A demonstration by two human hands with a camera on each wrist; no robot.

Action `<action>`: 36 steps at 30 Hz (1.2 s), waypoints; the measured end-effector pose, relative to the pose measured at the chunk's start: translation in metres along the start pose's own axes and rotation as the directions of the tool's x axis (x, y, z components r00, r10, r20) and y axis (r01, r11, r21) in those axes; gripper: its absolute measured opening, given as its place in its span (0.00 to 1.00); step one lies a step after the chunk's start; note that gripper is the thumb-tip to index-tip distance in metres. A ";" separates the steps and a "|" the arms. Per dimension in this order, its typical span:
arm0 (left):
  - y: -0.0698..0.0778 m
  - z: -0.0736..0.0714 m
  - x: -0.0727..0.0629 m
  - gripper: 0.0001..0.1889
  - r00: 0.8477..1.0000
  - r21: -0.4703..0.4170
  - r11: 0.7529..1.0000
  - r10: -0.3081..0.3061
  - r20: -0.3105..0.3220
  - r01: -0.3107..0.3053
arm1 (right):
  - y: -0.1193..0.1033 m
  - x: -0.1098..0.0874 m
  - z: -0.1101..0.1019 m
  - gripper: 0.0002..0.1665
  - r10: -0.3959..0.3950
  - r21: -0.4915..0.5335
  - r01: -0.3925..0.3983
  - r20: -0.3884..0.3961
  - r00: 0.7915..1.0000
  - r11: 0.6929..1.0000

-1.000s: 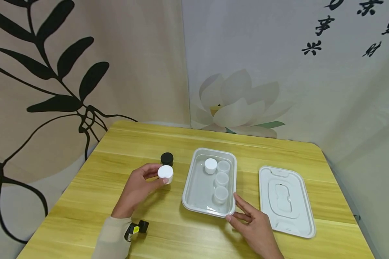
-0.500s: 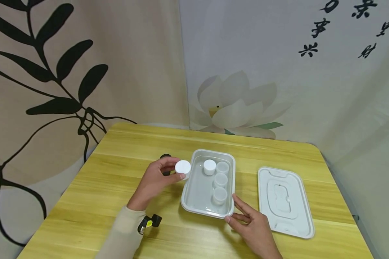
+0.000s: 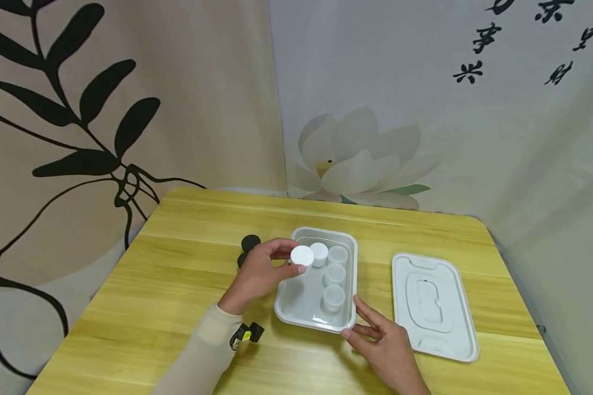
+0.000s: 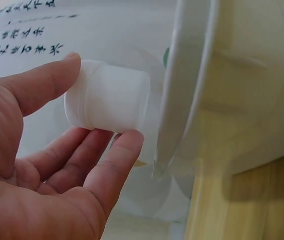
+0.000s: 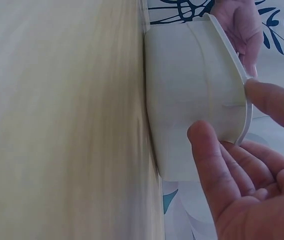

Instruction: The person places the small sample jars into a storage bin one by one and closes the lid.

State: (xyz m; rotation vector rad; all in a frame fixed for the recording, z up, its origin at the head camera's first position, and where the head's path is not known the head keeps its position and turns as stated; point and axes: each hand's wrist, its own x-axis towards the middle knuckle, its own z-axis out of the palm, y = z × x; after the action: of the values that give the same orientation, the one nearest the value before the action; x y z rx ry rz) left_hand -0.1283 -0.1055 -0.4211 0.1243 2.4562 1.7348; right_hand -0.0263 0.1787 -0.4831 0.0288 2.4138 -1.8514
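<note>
My left hand pinches a small white lidded jar between thumb and fingers. It holds the jar upright over the left side of a white plastic tub; the left wrist view shows the jar above the rim. Inside the tub stand another white-lidded jar and a column of three translucent-topped jars along the right. At the tub's near right corner, my right hand grips it with thumb and fingers. In the right wrist view these fingers lie against the tub's wall and rim.
A white lid lies flat on the wooden table, right of the tub. Two black-topped jars stand left of the tub, the farther black jar in plain sight and the nearer partly behind my left hand. A curtain hangs behind the table.
My left hand has carried the white jar rightward from beside the black jars to over the tub. A second black jar has come into sight behind it. My right hand stays at the tub's corner.
</note>
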 end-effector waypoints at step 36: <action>-0.002 0.037 0.020 0.22 0.988 0.243 0.961 0.104 0.110 -0.129 | -0.001 -0.001 -0.001 0.41 -0.001 0.039 0.001 0.017 1.000 0.999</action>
State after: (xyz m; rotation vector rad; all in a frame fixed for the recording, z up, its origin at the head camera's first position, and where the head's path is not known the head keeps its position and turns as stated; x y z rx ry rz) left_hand -0.1427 -0.0687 -0.4365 0.3763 2.6316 1.4133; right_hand -0.0255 0.1794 -0.4822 0.0147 2.3671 -1.8905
